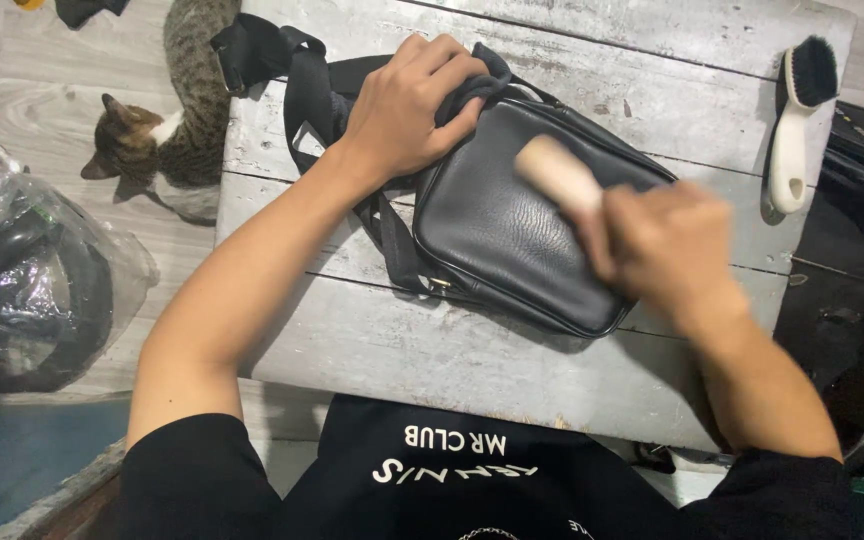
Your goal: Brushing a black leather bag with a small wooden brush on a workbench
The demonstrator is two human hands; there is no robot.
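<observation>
A small black leather bag [497, 230] lies on a worn grey wooden table [432, 350], its black strap [297, 75] trailing off the far left corner. My left hand [407, 105] presses down on the bag's top left corner, fingers curled over its edge. My right hand [667, 245], blurred by motion, grips a brush with a pale wooden handle [557, 175] and holds it against the bag's right side. The bristles are hidden under the hand.
A second brush [797, 120] with a white handle and black bristles lies at the table's right edge. A tabby cat [167, 130] sits on the floor to the left. A clear plastic bag of dark items [27, 285] rests at far left. Dark objects [852, 290] stand to the right.
</observation>
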